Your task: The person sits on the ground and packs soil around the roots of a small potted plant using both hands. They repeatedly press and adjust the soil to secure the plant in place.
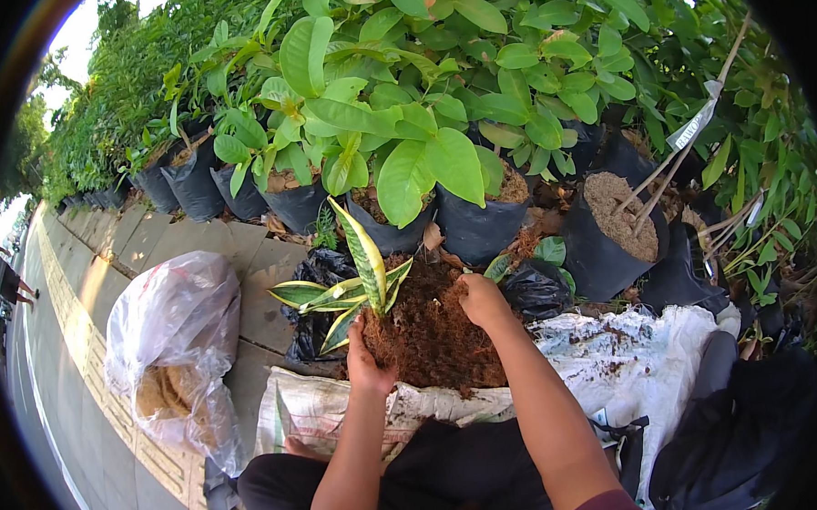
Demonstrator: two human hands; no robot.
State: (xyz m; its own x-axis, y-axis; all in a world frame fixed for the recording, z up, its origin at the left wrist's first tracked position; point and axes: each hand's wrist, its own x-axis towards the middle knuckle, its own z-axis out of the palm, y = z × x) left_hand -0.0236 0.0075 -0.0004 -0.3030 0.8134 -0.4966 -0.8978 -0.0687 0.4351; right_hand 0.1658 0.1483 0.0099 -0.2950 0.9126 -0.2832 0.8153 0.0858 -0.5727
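Note:
My left hand point(370, 360) grips the fibrous brown root ball point(383, 339) at the base of a snake plant point(364, 260) with yellow-edged leaves. One leaf stands upright; others spread to the left. My right hand point(482, 299) is at the upper right of a heap of dark brown coco peat point(439, 329), its fingers curled at a tuft of fibre. Whether it holds some of that fibre is hard to tell. The heap lies on a white woven sack point(319, 399) before my knees. Crumpled black plastic point(313, 269) lies behind the snake plant's leaves.
Black polybags point(486, 224) with leafy seedlings line the back. A tilted polybag point(603, 246) holds a thin-stemmed sapling bearing a written tag point(693, 125). On the left pavement point(258, 261) sits a clear plastic bag point(179, 333) with brown material. A person point(14, 279) stands at the far left.

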